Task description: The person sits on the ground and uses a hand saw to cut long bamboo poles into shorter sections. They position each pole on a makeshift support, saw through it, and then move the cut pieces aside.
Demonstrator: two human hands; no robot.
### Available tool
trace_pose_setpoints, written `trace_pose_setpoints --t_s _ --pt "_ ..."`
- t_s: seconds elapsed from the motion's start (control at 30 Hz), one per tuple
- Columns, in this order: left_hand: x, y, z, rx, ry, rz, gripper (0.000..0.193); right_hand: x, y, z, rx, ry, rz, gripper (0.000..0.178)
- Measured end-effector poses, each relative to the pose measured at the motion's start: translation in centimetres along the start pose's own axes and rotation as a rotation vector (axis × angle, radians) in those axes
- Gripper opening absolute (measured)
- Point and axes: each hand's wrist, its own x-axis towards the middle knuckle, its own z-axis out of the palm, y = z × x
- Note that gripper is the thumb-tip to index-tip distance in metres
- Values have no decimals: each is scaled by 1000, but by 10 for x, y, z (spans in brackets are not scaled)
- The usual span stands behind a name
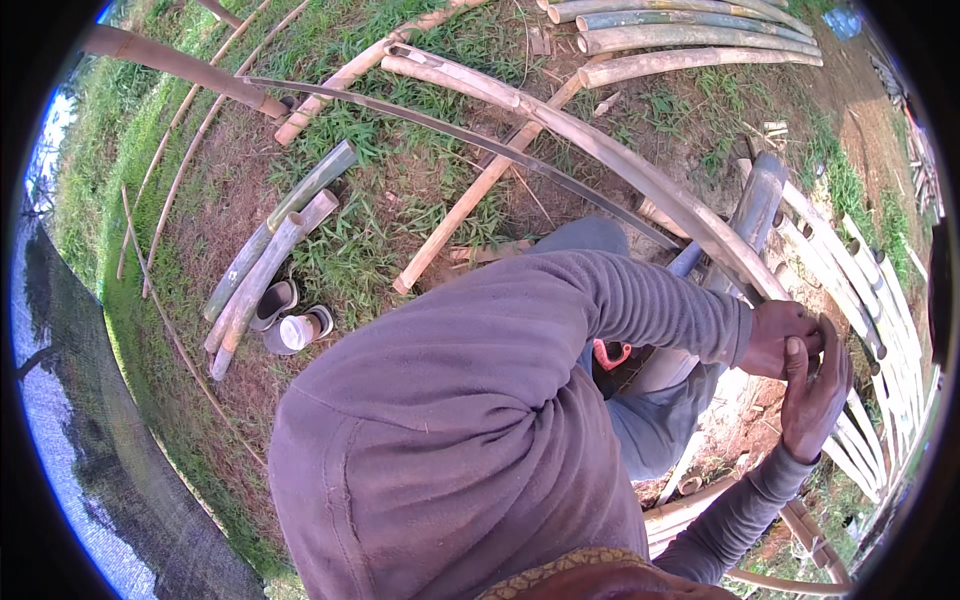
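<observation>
My left hand [783, 340] is closed at the near end of a long, pale bamboo pole [620, 165]. The pole runs from the upper middle down to that hand. My right hand [815, 400] presses against the left one, its fingers bent and its thumb raised. Whatever lies between the fingers is hidden. Close to my left wrist, a thick grey bamboo piece [760, 200] slants under the pole. A red curved handle [611, 354] shows beside my left sleeve, partly covered.
Several cut bamboo poles [700, 40] lie at the far right, with more pale lengths [880, 290] beyond my hands. A long dark strip [480, 145] crosses the middle. Short bamboo pieces [265, 260] lie on the left beside shoes [275, 302] and a white cup [297, 332].
</observation>
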Motion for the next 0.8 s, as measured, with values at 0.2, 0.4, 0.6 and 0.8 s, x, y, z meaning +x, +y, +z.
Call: trace_pose_setpoints --t_s 0.2,0.4,0.6,0.8 --pt "-115 88 22 -195 -309 97 14 16 21 119 514 -673 14 58" --pt "-160 95 19 -680 -741 230 22 -30 -11 268 1150 -1144 13 50" --pt "-189 14 -103 -593 -299 -79 37 -42 9 249 835 -649 -20 34" --pt "-288 -149 -141 -150 672 -1277 31 -29 31 211 426 -329 2 35"
